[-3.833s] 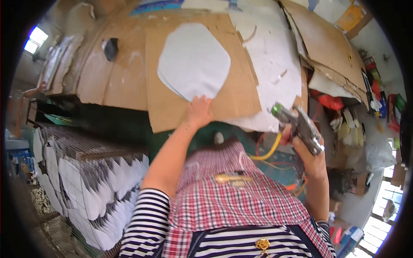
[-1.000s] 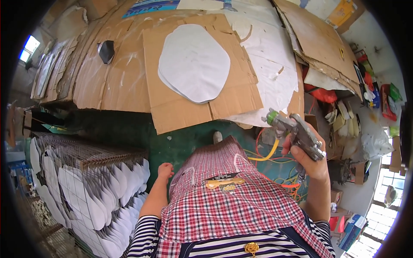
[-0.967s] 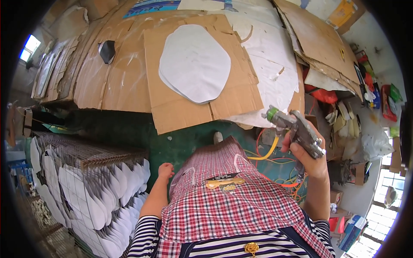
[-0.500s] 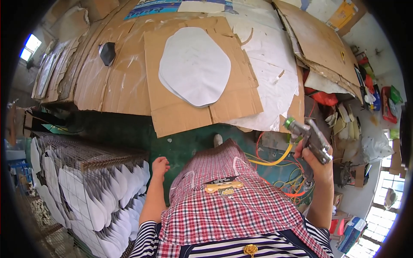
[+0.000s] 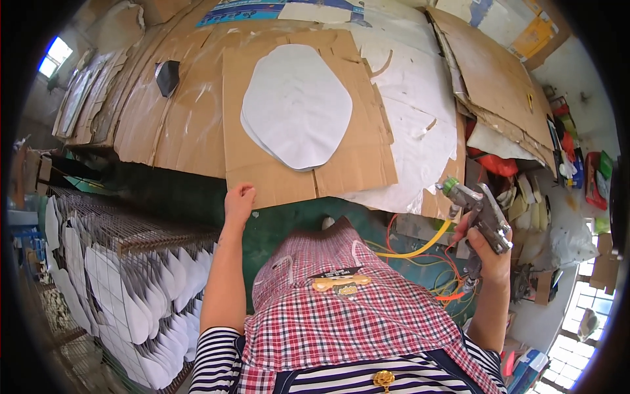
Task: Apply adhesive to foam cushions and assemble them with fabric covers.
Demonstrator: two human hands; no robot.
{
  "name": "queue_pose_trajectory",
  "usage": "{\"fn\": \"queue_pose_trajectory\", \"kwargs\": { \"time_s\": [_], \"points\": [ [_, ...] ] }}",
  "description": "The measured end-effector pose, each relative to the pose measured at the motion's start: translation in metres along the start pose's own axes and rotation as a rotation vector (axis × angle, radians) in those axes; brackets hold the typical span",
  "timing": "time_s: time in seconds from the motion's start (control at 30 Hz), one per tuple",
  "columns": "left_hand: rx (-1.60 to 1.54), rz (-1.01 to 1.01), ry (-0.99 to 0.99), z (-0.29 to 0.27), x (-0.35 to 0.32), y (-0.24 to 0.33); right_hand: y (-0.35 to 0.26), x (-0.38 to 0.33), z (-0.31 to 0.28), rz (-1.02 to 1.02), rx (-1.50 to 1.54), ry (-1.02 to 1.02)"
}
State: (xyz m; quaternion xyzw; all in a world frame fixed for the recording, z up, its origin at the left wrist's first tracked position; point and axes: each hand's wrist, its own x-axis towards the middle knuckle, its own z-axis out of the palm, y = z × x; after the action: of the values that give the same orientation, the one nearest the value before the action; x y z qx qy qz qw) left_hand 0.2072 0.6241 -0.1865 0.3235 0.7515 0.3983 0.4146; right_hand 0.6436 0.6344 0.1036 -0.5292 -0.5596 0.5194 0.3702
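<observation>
My left hand point(image 5: 241, 196) is closed at the near left corner of a brown cardboard sheet point(image 5: 354, 172), its curled fingers covering that corner. On the sheet lies a small stack of white, rounded, many-sided pieces point(image 5: 298, 105), their edges slightly offset at the lower left. Off the table's right front edge, my right hand point(image 5: 489, 246) grips a metal spray gun point(image 5: 485, 213) with a green ring near its nozzle. The nozzle points to the upper left. A yellow hose point(image 5: 423, 248) runs by the gun.
A wire rack point(image 5: 157, 244) hung with several white pieces stands at my left. A black mask-like object point(image 5: 168, 79) lies on the cardboard-covered table point(image 5: 141, 131). Tangled hoses point(image 5: 449, 282) lie on the floor to the right. A raised cardboard-topped surface point(image 5: 495, 79) stands at the far right.
My left hand has risen from beside the apron to the cardboard's near left corner. The right hand still holds the spray gun in nearly the same place. The view has turned slightly.
</observation>
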Motion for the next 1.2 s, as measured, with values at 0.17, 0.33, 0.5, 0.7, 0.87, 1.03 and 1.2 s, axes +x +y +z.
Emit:
{"fn": "queue_pose_trajectory", "kwargs": {
  "time_s": [0.17, 0.33, 0.5, 0.7, 0.87, 1.03, 1.2],
  "points": [
    [0.17, 0.085, 0.087, 0.032, 0.037, 0.013, 0.003, 0.004, -0.02, -0.006, -0.025, -0.243],
    [0.388, 0.045, 0.123, 0.063, 0.064, 0.038, 0.004, 0.022, -0.006, -0.043, 0.002, -0.248],
    [0.626, 0.033, 0.271, 0.087, 0.063, 0.065, 0.006, 0.033, -0.021, -0.049, -0.001, -0.12],
    [0.702, -0.018, 0.395, 0.102, 0.061, 0.077, 0.012, 0.048, -0.022, 0.007, 0.045, -0.321],
    [0.612, -0.097, 0.318, 0.107, 0.071, 0.076, 0.019, 0.081, -0.011, -0.111, 0.131, -0.213],
    [0.542, -0.131, 0.338, 0.105, 0.069, 0.085, 0.02, 0.092, -0.031, -0.068, 0.066, -0.104],
    [0.156, -0.125, 0.391, 0.109, 0.073, 0.079, 0.024, 0.1, -0.038, -0.086, 0.09, -0.195]
  ]
}}
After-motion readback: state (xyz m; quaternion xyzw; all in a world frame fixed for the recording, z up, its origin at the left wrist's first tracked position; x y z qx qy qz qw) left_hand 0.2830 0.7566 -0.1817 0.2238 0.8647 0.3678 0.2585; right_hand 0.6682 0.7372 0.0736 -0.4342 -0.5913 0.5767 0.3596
